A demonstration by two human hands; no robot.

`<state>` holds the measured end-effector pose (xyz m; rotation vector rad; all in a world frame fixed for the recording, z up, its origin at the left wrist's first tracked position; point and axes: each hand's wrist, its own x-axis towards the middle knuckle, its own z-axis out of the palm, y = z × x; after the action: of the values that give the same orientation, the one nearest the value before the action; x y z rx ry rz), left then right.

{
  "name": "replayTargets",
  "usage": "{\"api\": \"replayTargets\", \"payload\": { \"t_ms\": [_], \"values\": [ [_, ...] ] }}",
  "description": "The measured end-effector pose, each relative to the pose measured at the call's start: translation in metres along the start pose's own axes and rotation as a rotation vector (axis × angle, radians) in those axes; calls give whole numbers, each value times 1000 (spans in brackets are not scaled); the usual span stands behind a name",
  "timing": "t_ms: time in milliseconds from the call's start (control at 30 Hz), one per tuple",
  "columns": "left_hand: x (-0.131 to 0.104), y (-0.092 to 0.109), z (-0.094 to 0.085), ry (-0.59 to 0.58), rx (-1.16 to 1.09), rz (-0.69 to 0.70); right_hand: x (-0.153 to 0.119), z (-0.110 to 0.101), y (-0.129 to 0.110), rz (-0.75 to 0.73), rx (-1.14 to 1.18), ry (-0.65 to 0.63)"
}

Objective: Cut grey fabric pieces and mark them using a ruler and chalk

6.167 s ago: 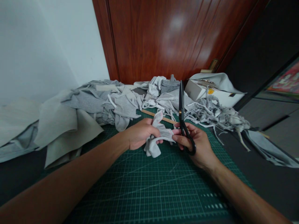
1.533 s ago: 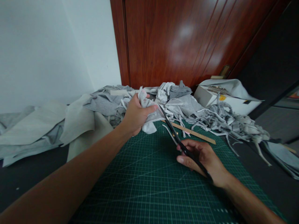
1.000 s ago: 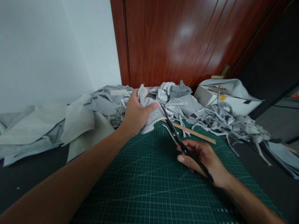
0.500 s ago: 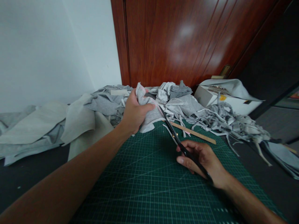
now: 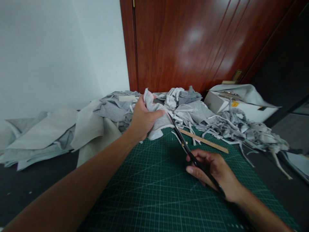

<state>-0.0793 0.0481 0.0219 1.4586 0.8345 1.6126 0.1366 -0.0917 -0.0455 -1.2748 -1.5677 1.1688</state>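
My left hand pinches a crumpled light grey fabric piece between thumb and fingers, above the far part of the green cutting mat. Black scissors are in my right hand, with their blades pointing away to the upper left. The blade tips meet the right edge of the fabric near my left thumb. Whether the blades are cutting into it is too small to tell.
Grey fabric pieces lie at the left, and more cloth is heaped behind the mat. A wooden ruler rests on the mat. Tangled strips and a white box are at the right, before a brown door.
The whole view has shifted slightly, so everything appears a little further right and lower. Both hands keep their hold, and the scissors stay against the fabric edge.
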Motion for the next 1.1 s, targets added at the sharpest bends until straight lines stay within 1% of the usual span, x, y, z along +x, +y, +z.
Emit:
{"api": "replayTargets", "payload": {
  "t_ms": [233, 500, 667, 900, 1100],
  "values": [
    [0, -1, 0, 1, -8, 2, 0, 0, 4, -10, -13, 12],
    [-2, -1, 2, -22, 2, -25, 0, -1, 2, -13, 49, 20],
    [-3, -2, 3, -39, 7, -20, -1, -1, 0, -42, 58, -2],
    [-5, -5, 4, -60, 30, -12, -1, -2, 2, -68, 45, 11],
    [-5, -6, 6, -57, 18, -2, -1, 0, 1, -60, 40, 22]
  ]
}}
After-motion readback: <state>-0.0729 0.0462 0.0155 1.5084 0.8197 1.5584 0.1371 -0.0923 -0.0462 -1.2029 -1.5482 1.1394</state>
